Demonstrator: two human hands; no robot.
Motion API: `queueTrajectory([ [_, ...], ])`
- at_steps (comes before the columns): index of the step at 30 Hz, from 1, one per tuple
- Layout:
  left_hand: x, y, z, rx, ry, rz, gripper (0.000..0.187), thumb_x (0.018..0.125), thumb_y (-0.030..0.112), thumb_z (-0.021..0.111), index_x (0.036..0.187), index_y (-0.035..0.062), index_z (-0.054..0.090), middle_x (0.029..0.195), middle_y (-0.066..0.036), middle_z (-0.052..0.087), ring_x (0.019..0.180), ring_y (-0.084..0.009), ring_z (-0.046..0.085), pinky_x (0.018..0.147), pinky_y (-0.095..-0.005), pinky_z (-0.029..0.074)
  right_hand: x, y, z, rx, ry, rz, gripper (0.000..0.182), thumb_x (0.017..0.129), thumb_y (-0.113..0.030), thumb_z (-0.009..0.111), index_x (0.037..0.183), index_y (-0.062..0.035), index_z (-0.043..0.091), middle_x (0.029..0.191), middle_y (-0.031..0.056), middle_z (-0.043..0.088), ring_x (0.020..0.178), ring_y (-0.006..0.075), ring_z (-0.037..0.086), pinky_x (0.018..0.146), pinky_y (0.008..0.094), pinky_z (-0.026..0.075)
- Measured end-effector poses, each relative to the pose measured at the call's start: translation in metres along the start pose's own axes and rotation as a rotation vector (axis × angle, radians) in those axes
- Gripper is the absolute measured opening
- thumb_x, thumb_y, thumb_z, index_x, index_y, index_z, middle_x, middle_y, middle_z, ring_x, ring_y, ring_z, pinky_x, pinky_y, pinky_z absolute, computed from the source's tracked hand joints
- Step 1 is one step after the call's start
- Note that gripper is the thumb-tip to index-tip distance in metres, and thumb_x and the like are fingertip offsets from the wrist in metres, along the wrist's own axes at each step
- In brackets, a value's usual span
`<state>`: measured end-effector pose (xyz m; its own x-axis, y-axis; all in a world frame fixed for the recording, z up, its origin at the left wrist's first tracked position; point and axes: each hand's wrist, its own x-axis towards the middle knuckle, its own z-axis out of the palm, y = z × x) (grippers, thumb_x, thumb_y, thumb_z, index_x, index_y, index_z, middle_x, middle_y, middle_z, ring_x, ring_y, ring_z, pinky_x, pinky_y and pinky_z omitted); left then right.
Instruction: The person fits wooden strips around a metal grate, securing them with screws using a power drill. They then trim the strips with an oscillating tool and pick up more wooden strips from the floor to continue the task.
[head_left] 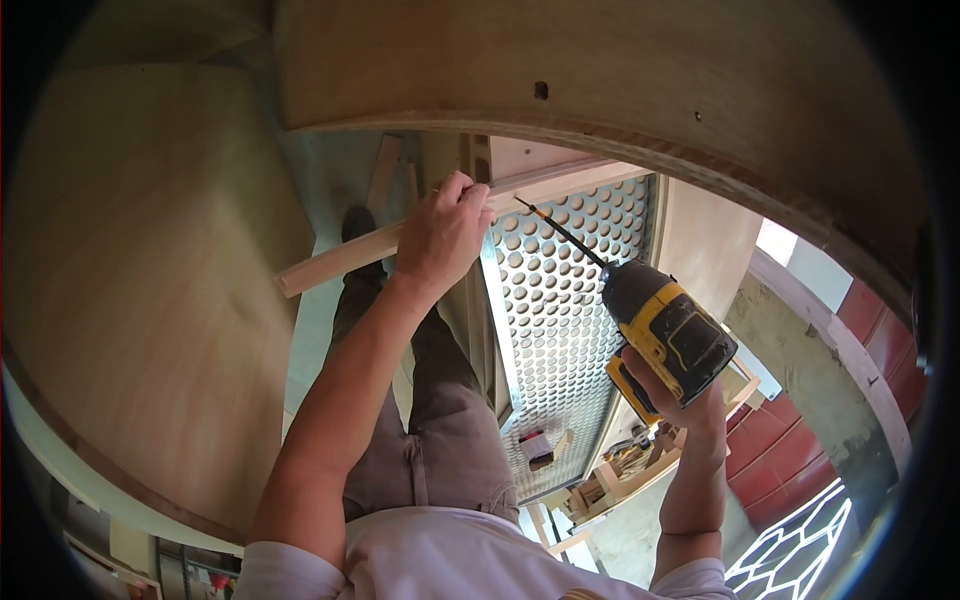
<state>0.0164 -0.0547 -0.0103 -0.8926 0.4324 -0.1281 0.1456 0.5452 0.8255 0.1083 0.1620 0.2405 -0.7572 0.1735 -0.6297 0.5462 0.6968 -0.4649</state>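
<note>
My left hand [443,232] is closed around a long wooden strip [342,262], with the knuckles uppermost. The strip runs from the lower left up to the right, across the top of a perforated metal panel [540,325]. In my right hand [682,400] is a yellow and black cordless drill [672,322], gripped by its handle. Its long thin bit [568,235] points up and left, the tip close to the strip just right of my left hand. Part of my right hand is hidden behind the drill body.
Curved plywood panels rise at the left [150,270] and overhead [600,70]; the upper one has a small hole. Below the metal panel stands a wooden tray [640,470] with tools and offcuts. A white lattice [800,540] shows at lower right.
</note>
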Motion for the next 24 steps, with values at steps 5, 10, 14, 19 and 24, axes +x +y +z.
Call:
queueTrajectory([
  [5,0.003,-0.003,-0.002,0.0,-0.032,0.002,0.028,0.089,0.014,0.075,0.114,0.0014,0.069,0.109,-0.012,0.063,0.093,-0.0327,0.068,0.081,-0.0429,0.056,0.0,0.0,0.0,-0.023,0.008,-0.025,0.032,0.083,-0.01,0.082,0.111,-0.001,0.069,0.1,0.0121,0.075,0.088,0.024,0.075,0.077,0.0341,0.06],
  [10,0.008,-0.003,-0.007,-0.033,-0.084,-0.024,0.028,0.089,0.015,0.074,0.114,0.0015,0.07,0.11,-0.012,0.064,0.095,-0.0331,0.068,0.082,-0.0431,0.057,0.003,0.002,0.001,0.034,0.047,-0.062,0.035,0.082,-0.007,0.084,0.112,0.0001,0.067,0.1,0.0122,0.075,0.087,0.0228,0.075,0.076,0.0329,0.06],
  [14,0.007,-0.004,-0.006,-0.06,-0.09,-0.041,0.027,0.09,0.015,0.073,0.114,0.0015,0.071,0.111,-0.011,0.064,0.095,-0.033,0.068,0.082,-0.043,0.057,0.002,0.005,0.003,0.007,0.035,-0.092,0.035,0.082,-0.007,0.084,0.112,0.0004,0.067,0.099,0.0123,0.075,0.087,0.0225,0.075,0.076,0.0329,0.06],
  [19,0.006,-0.003,-0.006,-0.017,-0.063,-0.004,0.026,0.091,0.016,0.073,0.113,0.0019,0.071,0.11,-0.011,0.064,0.094,-0.0325,0.068,0.081,-0.0428,0.057,0.004,0.0,0.0,0.014,0.014,-0.051,0.034,0.083,-0.008,0.083,0.112,0.0004,0.067,0.1,0.0126,0.074,0.088,0.0236,0.075,0.076,0.0334,0.06],
  [24,0.004,-0.002,-0.004,0.02,-0.04,0.016,0.026,0.091,0.016,0.073,0.113,0.0031,0.072,0.107,-0.01,0.064,0.093,-0.0321,0.068,0.08,-0.0428,0.057,0.004,-0.008,0.001,0.023,0.027,-0.024,0.036,0.082,-0.008,0.083,0.113,0.0005,0.067,0.1,0.0124,0.074,0.088,0.0248,0.074,0.077,0.0337,0.06],
])
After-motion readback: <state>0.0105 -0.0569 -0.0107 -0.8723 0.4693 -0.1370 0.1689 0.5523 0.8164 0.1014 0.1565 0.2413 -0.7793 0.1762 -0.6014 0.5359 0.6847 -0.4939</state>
